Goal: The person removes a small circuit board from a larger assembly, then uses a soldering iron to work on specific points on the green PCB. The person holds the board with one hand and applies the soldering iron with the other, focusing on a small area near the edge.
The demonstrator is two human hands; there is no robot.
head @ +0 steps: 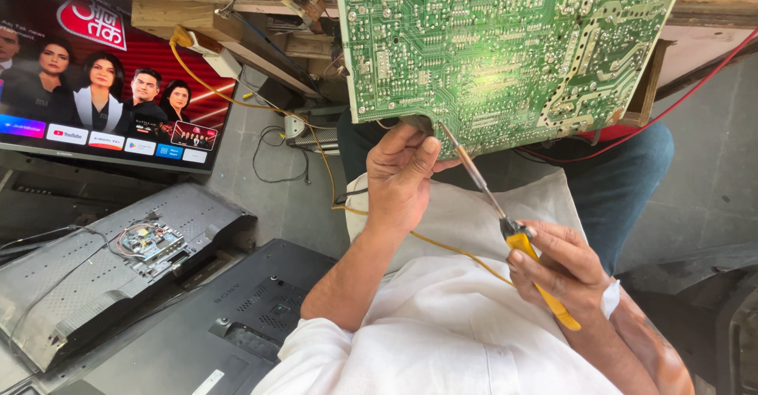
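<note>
From the head camera, the soldering work looks to be mid-way: the soldering iron [505, 225] has its tip up against the lower edge of the green circuit board [505, 47], so a joint appears to be under the tip now, and nothing shows whether other joints are finished or waiting. No solder wire is visible in either hand.

The left hand [403, 178] is closed on the bottom edge of the board, thumb in front, holding it up just above itself. The right hand [560, 268] is curled around the iron's yellow handle, gripping it like a pen, with the metal shaft running up and away from it toward the board. A yellow cord [316, 150] passes under the left wrist.

The board shows its solder side: green, with pale traces and many small silver joints, glare near the middle. Well off to the left of the left hand lie an opened grey set [103, 261] and a lit screen [103, 71].
</note>
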